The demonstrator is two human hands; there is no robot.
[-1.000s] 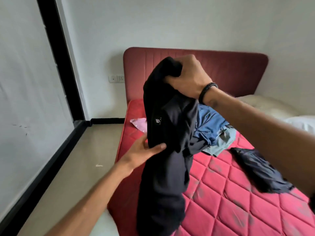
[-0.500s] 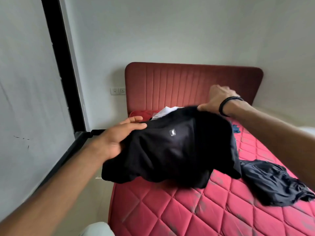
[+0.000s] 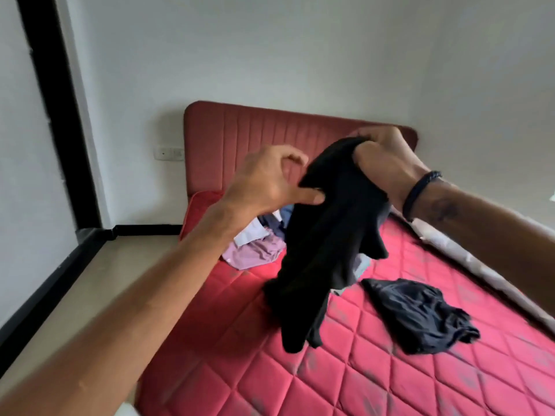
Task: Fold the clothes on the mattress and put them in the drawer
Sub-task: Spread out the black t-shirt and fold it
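Hidden and cut-off parts, centre and edges of the frame

The hanging black garment (image 3: pixel 327 244) covers part of the clothes pile (image 3: pixel 258 244) behind it at centre; the right hand's fingers (image 3: pixel 360 135) are buried in its top fold. The red mattress (image 3: pixel 390 370) runs off the bottom and right edges.

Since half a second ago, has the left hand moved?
Yes. The left hand has risen off the black garment, now in front of the red headboard, fingers loosely curled.
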